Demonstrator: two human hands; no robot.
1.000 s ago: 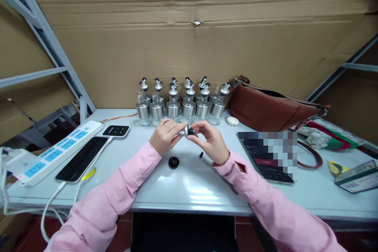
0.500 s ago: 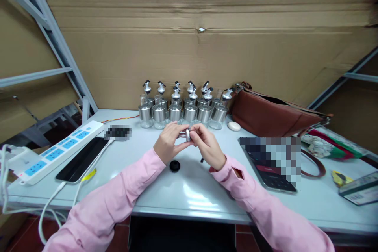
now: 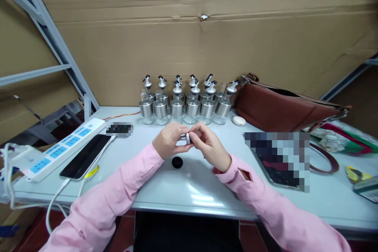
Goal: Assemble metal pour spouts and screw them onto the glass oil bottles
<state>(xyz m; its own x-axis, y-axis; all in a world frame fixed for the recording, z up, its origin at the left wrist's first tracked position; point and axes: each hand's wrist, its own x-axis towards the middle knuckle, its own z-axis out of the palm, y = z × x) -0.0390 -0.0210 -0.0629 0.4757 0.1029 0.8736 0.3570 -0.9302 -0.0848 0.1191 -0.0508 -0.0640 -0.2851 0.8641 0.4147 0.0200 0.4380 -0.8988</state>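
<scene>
My left hand [image 3: 169, 140] and my right hand [image 3: 210, 145] meet over the middle of the pale table [image 3: 189, 185], both pinching a small silver cap with a black part [image 3: 188, 138] between the fingertips. A round black stopper [image 3: 177, 162] lies on the table just below my left hand. A tiny black piece [image 3: 204, 158] peeks out beside my right wrist. Both arms wear pink sleeves.
Several glass bottles with steel collars and pour spouts [image 3: 189, 104] stand in rows at the back. A brown leather bag [image 3: 283, 108] lies at the right. A white power strip [image 3: 59, 147], a black phone [image 3: 85, 156] and cables sit at the left. Cardboard [image 3: 189, 35] lines the back.
My hands have closed in around the silver cap, and my right fingers now cover its black end. The view has shifted slightly; the black stopper stays on the table.
</scene>
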